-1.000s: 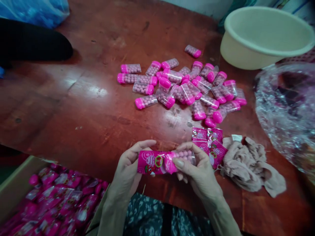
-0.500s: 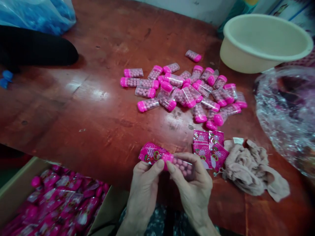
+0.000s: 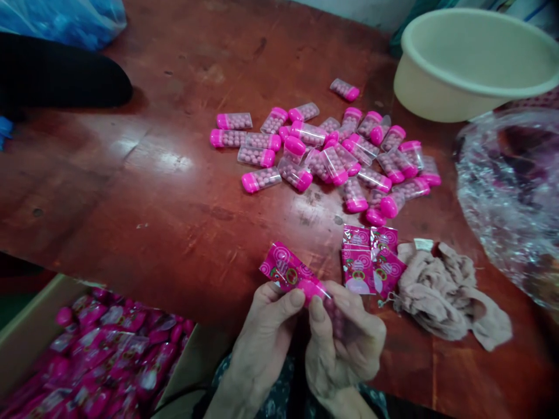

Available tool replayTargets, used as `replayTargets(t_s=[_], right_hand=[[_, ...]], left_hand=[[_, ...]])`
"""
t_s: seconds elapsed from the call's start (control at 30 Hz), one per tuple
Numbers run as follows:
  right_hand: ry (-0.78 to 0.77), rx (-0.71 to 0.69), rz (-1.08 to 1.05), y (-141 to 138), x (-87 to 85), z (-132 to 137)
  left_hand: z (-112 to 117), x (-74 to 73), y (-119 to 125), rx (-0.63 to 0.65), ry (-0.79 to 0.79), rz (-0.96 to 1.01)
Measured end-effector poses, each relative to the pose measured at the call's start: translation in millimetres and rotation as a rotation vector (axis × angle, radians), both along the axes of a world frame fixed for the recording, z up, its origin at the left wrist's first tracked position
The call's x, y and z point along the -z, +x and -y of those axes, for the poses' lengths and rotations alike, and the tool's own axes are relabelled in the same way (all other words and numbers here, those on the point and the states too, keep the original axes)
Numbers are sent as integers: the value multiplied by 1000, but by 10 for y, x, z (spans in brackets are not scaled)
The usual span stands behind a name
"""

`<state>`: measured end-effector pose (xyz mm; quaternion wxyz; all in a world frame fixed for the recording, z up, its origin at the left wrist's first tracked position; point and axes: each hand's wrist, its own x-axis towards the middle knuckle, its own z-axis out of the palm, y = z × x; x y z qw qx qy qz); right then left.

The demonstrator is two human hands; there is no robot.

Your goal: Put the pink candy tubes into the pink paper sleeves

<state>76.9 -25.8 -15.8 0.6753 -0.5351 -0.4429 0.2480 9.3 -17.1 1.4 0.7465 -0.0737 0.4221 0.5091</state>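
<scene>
My left hand [image 3: 268,326] pinches a shiny pink printed wrapper [image 3: 283,269] against the pink cap [image 3: 311,289] of a small candy container. My right hand [image 3: 343,343] is closed around the clear body of that container, where pink candy balls [image 3: 337,320] show dimly between the fingers. Both thumbs press at the cap, beside each other. How far the wrapper reaches over the cap is hard to make out. Just beyond my right hand lie several flat pink wrappers [image 3: 358,270], overlapping on the table.
Many pink-capped candy containers [image 3: 305,134] lie scattered across the red-brown table [image 3: 183,233]. A crumpled beige cloth [image 3: 437,297], clear plastic [image 3: 502,192] and a cream basin [image 3: 437,99] are to the right. A cardboard box [image 3: 183,361] of wrapped containers stands lower left; a dark sleeve [image 3: 65,70] reaches in above.
Both hands have shifted slightly right and down with the container. My right hand has curled further around it, covering more of its body, and the wrapper now tilts differently.
</scene>
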Motion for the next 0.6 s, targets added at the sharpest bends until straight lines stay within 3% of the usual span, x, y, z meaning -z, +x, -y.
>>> replayTargets(t_s=[0.2, 0.27, 0.47, 0.6], right_hand=[[-371, -32, -244, 17, -25, -64], [-428, -55, -304, 28, -33, -84], [-345, 21, -184, -12, -33, -68], [-131, -6, -60, -67, 40, -20]], left_hand=[[-87, -41, 7, -55, 144, -183], [-58, -38, 23, -69, 154, -271], [150, 57, 91, -165, 104, -603], [81, 13, 78, -217, 99, -443]])
